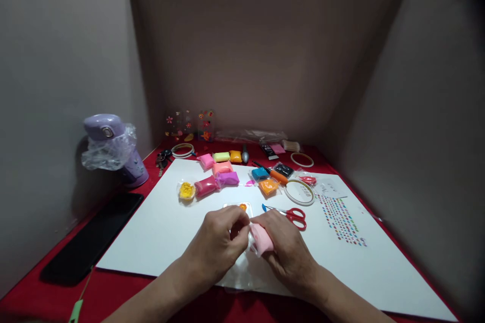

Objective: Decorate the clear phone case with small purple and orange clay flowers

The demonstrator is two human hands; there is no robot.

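While I watch from afar, one pale pink packet (263,240) is held near centre above the white board (151,247). Right hand (288,242): wrapped around the packet, probably steadying it. Left hand (220,239): thumb and forefinger pinching at the packet's left edge, apparently on its clear wrapper. Far left of centre: six coloured packets (206,186), grouped, seemingly for easy reach. Right, lying beyond the hand: red-handled scissors (297,214), one pair.
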